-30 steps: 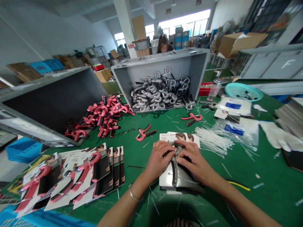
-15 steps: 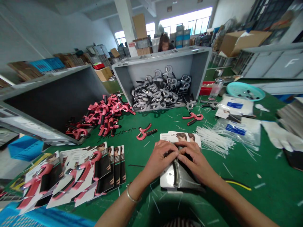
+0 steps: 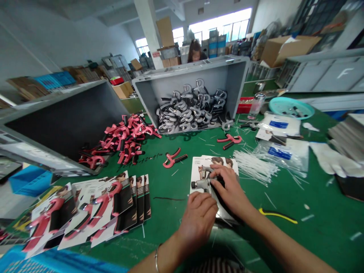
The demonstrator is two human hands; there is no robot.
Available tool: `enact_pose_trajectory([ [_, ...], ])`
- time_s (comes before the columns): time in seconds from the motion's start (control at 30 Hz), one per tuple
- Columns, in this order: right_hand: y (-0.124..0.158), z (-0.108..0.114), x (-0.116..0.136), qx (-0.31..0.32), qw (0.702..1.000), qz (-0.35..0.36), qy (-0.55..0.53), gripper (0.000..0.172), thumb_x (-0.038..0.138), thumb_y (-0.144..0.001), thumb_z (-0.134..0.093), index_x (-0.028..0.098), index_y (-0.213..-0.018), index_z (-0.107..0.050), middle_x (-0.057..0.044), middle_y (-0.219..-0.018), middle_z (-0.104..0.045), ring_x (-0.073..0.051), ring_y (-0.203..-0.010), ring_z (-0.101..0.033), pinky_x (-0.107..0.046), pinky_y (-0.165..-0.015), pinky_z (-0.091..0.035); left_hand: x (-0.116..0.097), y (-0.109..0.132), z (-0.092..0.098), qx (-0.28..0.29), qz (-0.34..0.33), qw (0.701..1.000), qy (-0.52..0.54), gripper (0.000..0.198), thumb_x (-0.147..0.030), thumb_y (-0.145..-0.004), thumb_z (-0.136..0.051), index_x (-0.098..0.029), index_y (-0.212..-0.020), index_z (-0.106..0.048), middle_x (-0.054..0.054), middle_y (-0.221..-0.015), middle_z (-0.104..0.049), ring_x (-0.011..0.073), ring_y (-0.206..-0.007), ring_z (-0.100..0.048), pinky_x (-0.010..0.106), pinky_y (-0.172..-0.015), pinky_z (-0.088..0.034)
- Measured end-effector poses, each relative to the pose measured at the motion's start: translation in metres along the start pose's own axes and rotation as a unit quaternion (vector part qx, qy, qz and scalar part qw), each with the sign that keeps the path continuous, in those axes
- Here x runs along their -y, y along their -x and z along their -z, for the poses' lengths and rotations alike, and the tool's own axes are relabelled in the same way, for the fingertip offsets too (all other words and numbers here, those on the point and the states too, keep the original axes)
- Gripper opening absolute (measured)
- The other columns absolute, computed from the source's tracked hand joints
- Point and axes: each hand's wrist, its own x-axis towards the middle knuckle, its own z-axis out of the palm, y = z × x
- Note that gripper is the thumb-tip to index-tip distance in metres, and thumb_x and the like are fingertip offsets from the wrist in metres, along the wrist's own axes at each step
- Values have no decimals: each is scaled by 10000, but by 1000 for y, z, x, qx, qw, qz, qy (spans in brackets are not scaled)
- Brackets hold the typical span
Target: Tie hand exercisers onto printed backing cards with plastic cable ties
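A grey hand gripper (image 3: 201, 179) lies on a stack of printed backing cards (image 3: 199, 163) on the green table, right in front of me. My right hand (image 3: 231, 190) presses its fingers on the gripper's handles, holding it against the top card. My left hand (image 3: 199, 219) sits curled at the card's near edge, back toward the camera, and its fingers are hidden. A heap of white cable ties (image 3: 253, 167) lies just right of the cards.
A tipped grey bin (image 3: 236, 77) of grey grippers stands behind, with an empty one (image 3: 71, 117) and a pile of pink grippers (image 3: 125, 138) to the left. Carded pink grippers (image 3: 93, 210) fan out at near left. A yellow-handled tool (image 3: 277, 215) lies at right. A person (image 3: 195, 51) sits far back.
My left hand has pulled back from the gripper's top toward me, to the card's near edge. The grey gripper's spring end is now uncovered. My right hand stays on the gripper.
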Motion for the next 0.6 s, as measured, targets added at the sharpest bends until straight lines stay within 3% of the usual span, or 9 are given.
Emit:
enact_pose_trajectory([
  [0.07, 4, 8, 2, -2, 1000, 14, -1, 64, 235, -932, -529, 232, -979, -572, -82, -1315, -560, -273, -1290, -427, -519, -1097, -294, -2, 6, 8, -19, 65, 998, -12, 213, -238, -921, -579, -185, -1127, -594, 113, -1232, -634, 290, -1228, -488, 490, -1042, -358],
  [0.13, 15, 21, 8, 10, 999, 30, 3, 89, 277, -960, -512, 240, -1007, -579, -81, -1252, -590, -263, -1221, -487, -481, -1053, -355, -2, 9, 18, -46, 158, 986, -39, 499, -382, -839, -696, -154, -1250, -527, 182, -1358, -523, 361, -1298, -413, 560, -1063, -343],
  [0.2, 30, 34, 18, 58, 997, 35, 21, 115, 304, -983, -489, 248, -1012, -585, -69, -1102, -635, -241, -1061, -563, -417, -930, -443, 0, 11, 28, -33, 234, 971, -37, 622, -427, -799, -729, -146, -1299, -489, 191, -1344, -501, 362, -1237, -459, 563, -1025, -393],
  [0.23, 39, 38, 24, 90, 995, 37, 37, 123, 310, -988, -485, 249, -1007, -590, -62, -1028, -643, -234, -986, -578, -394, -866, -464, 2, 12, 33, -11, 255, 966, -24, 546, -401, -821, -709, -164, -1272, -513, 163, -1284, -532, 331, -1169, -507, 535, -995, -428],
  [0.37, 59, 33, 50, 150, 973, 91, 152, 159, 337, -955, -551, 221, -1044, -614, -83, -996, -654, -271, -934, -561, -430, -817, -464, 13, 9, 46, 53, 265, 962, 28, 155, -271, -916, -576, -188, -1032, -636, 78, -1002, -582, 234, -954, -584, 416, -896, -495],
  [0.47, 55, 12, 61, 150, 939, 149, 270, 140, 286, -913, -598, 177, -983, -651, -117, -941, -661, -311, -896, -552, -482, -797, -459, 16, 7, 50, 65, 249, 966, 23, 147, -257, -936, -544, -179, -995, -654, 69, -936, -577, 219, -910, -595, 381, -862, -509],
  [0.53, 49, 1, 64, 156, 911, 175, 338, 89, 163, -892, -578, 157, -903, -666, -133, -892, -664, -318, -864, -556, -487, -777, -458, 15, 9, 51, 75, 237, 969, 8, 187, -284, -953, -526, -175, -1042, -649, 81, -989, -582, 227, -947, -596, 395, -892, -506],
  [0.6, 43, -5, 65, 157, 892, 191, 379, 171, 52, -867, -527, 147, -856, -668, -144, -869, -669, -315, -847, -560, -480, -775, -454, 14, 15, 53, 84, 228, 970, 9, 237, -305, -979, -483, -180, -1111, -636, 93, -1073, -578, 229, -997, -591, 408, -935, -496],
])
